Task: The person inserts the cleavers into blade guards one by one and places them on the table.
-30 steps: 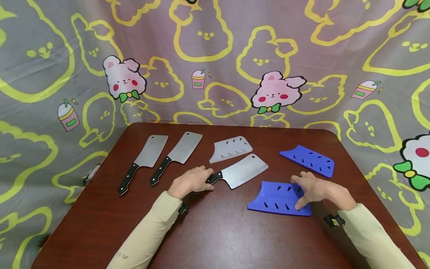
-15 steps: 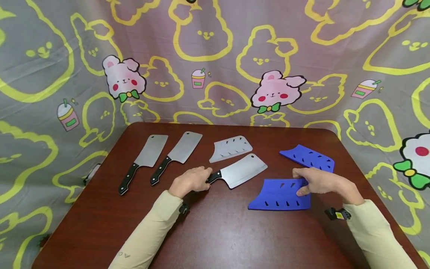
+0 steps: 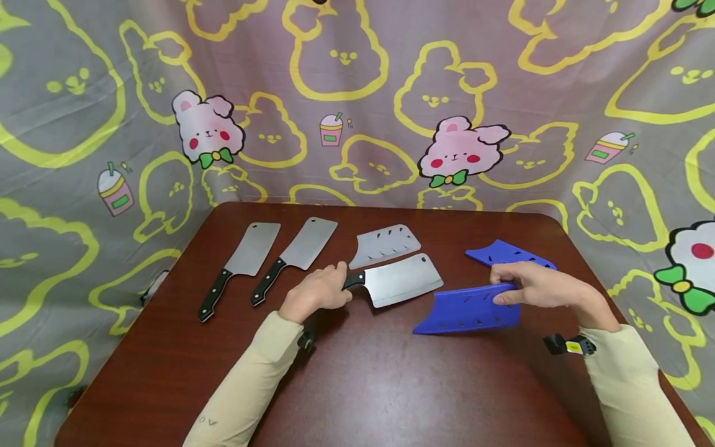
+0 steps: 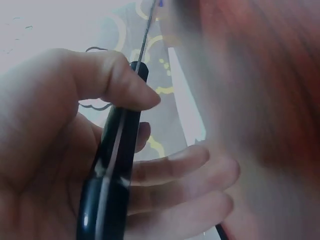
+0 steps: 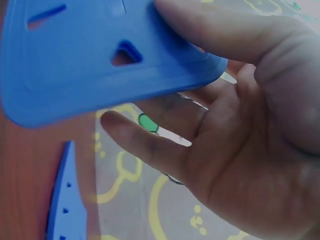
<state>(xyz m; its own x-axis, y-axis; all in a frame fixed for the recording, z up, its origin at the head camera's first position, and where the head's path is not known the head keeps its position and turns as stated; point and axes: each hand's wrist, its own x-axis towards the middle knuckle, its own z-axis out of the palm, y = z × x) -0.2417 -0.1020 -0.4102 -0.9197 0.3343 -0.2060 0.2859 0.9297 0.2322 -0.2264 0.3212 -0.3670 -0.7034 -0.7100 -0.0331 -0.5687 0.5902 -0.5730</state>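
In the head view, my left hand (image 3: 317, 293) holds a cleaver (image 3: 403, 280) by its black handle, with the steel blade pointing right. The left wrist view shows thumb and index finger pinching the cleaver handle (image 4: 116, 155) while the other fingers extend past it. My right hand (image 3: 544, 287) pinches the right end of a blue slotted blade guard (image 3: 466, 313), which is tilted with its upper edge raised. From the right wrist, the thumb lies over the blue guard (image 5: 75, 75) with fingers behind it. A gap separates the blade tip from this guard.
Two more cleavers (image 3: 255, 248) (image 3: 310, 243) lie at the left of the brown table (image 3: 357, 391). A white blade guard (image 3: 385, 244) lies behind the held cleaver. Another blue guard (image 3: 503, 251) rests at the back right, partly behind my right hand. Patterned cloth (image 3: 385, 167) surrounds the table.
My right hand has lifted the near blue guard off the table and tilted it up. The left hand has tightened on the cleaver handle and turned the cleaver slightly, raising it at the handle.
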